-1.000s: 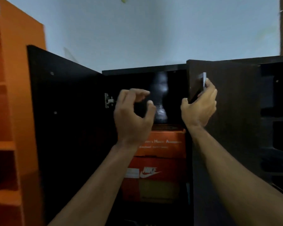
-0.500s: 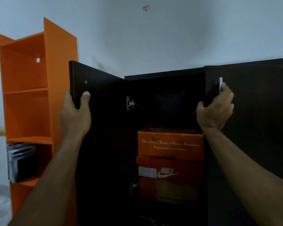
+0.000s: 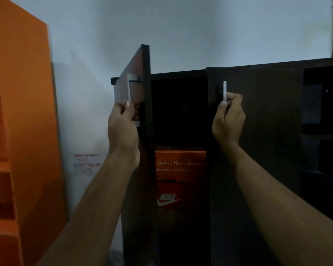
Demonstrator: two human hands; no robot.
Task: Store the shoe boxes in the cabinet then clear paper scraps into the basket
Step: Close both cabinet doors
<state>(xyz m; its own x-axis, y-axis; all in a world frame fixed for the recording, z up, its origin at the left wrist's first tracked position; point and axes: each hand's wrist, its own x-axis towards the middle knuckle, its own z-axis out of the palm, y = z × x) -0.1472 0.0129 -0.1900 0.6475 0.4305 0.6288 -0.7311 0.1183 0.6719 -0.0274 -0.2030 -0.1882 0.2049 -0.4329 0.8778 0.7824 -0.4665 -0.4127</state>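
Both hands up on the cabinet (image 3: 181,72) doors. L hand (image 3: 123,127) has fingers curled round the lower end of the L handle (image 3: 128,87), a pale vertical bar on the L door (image 3: 142,93). R hand (image 3: 228,120) pinches the lower end of the R handle (image 3: 224,91) w/ thumb and curled fingers, on the R door (image 3: 258,131). Neither hand is free.

Boxes sit inside, straight ahead and below hand level, seen thru the gap btwn the doors: orange box (image 3: 180,164) stacked on top of the red Nike box (image 3: 173,198), touching. So storing looks done.

Key relation: L door stands nearly edge-on to the camera, swung well out, its free edge vertical and just R of the L hand. R door faces the camera almost flat, prob much closer to shut. Gap btwn them is a tall narrow slot, long axis vertical. Both doors would close by swinging away from the person toward the cabinet front; L has far more arc to cover.

No scraps or basket in view. Orange shelf unit (image 3: 27,131) stands at far L, apart from the cabinet w/ wall (image 3: 181,25) btwn
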